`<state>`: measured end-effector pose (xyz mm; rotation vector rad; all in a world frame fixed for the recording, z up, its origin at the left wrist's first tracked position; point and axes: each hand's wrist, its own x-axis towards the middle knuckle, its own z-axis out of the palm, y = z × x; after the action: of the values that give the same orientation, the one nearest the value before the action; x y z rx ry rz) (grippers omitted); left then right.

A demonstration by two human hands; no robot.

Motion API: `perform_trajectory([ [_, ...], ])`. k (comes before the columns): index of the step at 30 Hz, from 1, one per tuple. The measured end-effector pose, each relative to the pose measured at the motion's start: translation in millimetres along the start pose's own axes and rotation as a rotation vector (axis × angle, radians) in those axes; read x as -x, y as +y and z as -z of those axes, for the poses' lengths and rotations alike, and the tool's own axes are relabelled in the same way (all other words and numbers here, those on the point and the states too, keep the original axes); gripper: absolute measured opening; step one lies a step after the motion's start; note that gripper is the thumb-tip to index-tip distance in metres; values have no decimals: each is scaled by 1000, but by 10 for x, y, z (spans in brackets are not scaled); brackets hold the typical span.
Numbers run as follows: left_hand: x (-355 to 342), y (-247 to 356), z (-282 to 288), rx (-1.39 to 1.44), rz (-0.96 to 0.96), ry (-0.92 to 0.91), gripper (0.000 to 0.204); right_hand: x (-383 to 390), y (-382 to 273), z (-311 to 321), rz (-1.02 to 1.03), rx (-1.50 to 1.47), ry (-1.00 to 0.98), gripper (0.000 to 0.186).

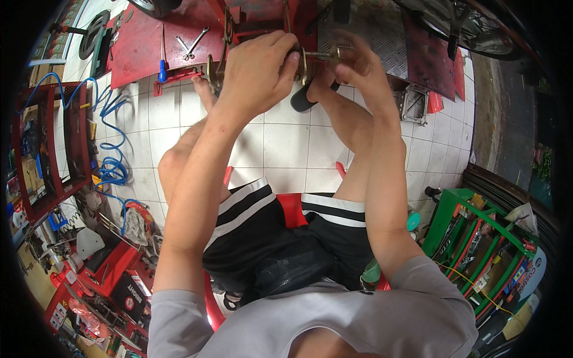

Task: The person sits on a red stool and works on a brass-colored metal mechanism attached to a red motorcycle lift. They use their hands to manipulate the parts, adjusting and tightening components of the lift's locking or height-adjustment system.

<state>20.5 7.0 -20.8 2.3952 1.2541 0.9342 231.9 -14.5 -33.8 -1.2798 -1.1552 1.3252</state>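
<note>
My left hand (256,74) is closed, thumb against curled fingers, at a brass-coloured metal bracket (303,68) on the red stand; what lies inside its grip is hidden. A thin metal rod (317,54) runs from beside its fingertips to the right. At the rod's other end sits a round metal head (339,53). My right hand (364,68) is curved around that head, its thumb close to it and its upper fingers smeared by motion. Whether it grips the head is unclear.
A blue-handled screwdriver (162,71) and crossed wrenches (192,45) lie on the red platform (134,45). A coiled blue hose (112,170) rests on the tiles at left. A red shelf (54,143) stands left, a green tool rack (456,206) right. A vehicle wheel (471,27) is at upper right.
</note>
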Motion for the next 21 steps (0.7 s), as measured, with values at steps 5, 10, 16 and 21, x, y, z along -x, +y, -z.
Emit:
perform_trajectory([
  [5, -5, 20, 9, 3, 16, -1, 11, -65, 86, 121, -104, -59, -12, 32],
  [10, -8, 37, 8, 16, 35, -8, 12, -54, 63, 12, -12, -16, 11, 35],
  [16, -1, 22, -17, 113, 29, 55, 20, -28, 25, 3, 32, 5, -8, 44],
  [21, -47, 116, -75, 116, -40, 84, 33, -90, 101, -42, -106, 99, 200, 58],
])
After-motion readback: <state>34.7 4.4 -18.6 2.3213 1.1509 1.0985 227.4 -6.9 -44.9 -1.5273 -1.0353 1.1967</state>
